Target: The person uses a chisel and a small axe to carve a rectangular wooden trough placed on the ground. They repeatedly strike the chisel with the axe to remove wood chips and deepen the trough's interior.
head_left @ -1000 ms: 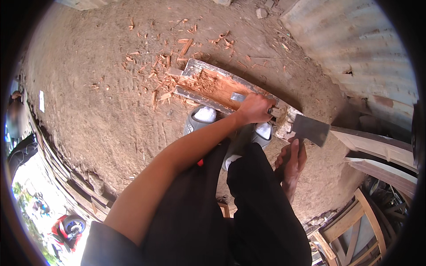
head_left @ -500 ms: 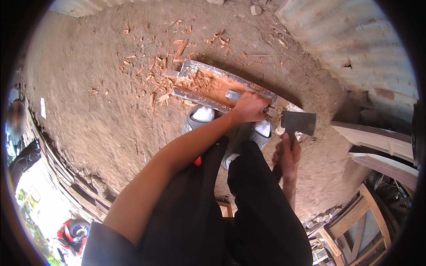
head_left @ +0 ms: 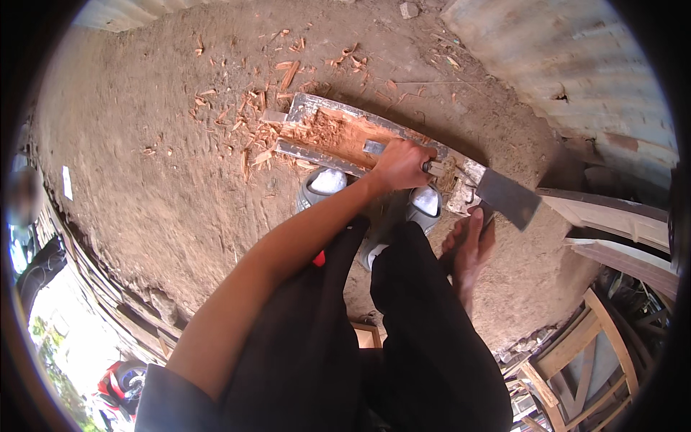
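A long piece of wood [head_left: 355, 133] with worn dark edges and a reddish hollow cut along it lies on the dirt ground at my feet. My left hand [head_left: 404, 164] is closed around a chisel [head_left: 373, 147], whose flat metal blade points left into the hollow. The handle end shows at the right of the fist. To the right, my right hand [head_left: 471, 241] grips a mallet [head_left: 509, 199] by its handle. The mallet's dark block head is apart from the chisel, beyond the wood's right end.
Wood chips [head_left: 288, 74] lie scattered around the wood's left end. My grey shoes [head_left: 425, 205] are close against its near side. At the right stand curved boards [head_left: 612, 219], a wooden frame [head_left: 576, 353] and a corrugated metal sheet [head_left: 568, 65]. A red motorcycle [head_left: 119, 385] is at lower left.
My right hand has swung the mallet head right and slightly down, away from the chisel. My left hand keeps its hold on the chisel in nearly the same place.
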### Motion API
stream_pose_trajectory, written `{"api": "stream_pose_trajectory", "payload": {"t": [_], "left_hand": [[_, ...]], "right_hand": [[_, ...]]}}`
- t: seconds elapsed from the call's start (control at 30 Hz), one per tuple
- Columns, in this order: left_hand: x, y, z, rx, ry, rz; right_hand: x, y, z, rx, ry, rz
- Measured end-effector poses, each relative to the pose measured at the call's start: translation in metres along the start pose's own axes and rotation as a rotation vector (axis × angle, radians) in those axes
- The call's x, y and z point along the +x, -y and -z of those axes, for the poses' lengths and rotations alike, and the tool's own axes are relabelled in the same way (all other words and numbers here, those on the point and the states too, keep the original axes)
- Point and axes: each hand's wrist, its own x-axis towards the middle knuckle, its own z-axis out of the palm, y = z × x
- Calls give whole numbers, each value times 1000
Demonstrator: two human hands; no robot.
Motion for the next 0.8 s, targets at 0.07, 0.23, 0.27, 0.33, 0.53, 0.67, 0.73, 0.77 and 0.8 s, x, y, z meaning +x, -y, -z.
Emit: {"api": "stream_pose_trajectory", "payload": {"t": [0.07,0.23,0.27,0.33,0.53,0.67,0.73,0.77,0.8], "left_hand": [[4,0,2,26,23,-5],[-1,5,2,88,46,-36],[-1,5,1,76,54,-25],[1,4,0,58,68,-2],[-4,7,6,159,115,-4],[-1,1,6,93,49,40],[-1,1,6,84,38,53],[-2,5,7,112,53,30],[-4,9,10,140,66,7]], "right_hand": [[3,-12,-8,-36,-13,-12],[11,18,10,-87,-26,50],[8,17,5,26,-99,71],[0,13,-11,257,-239,114],[-2,4,-6,-147,54,-37],[-7,3,-10,107,-54,25],[-7,-5,-13,90,-19,26],[-4,-3,-8,-107,60,-67],[0,-5,-5,-131,101,-88]]}}
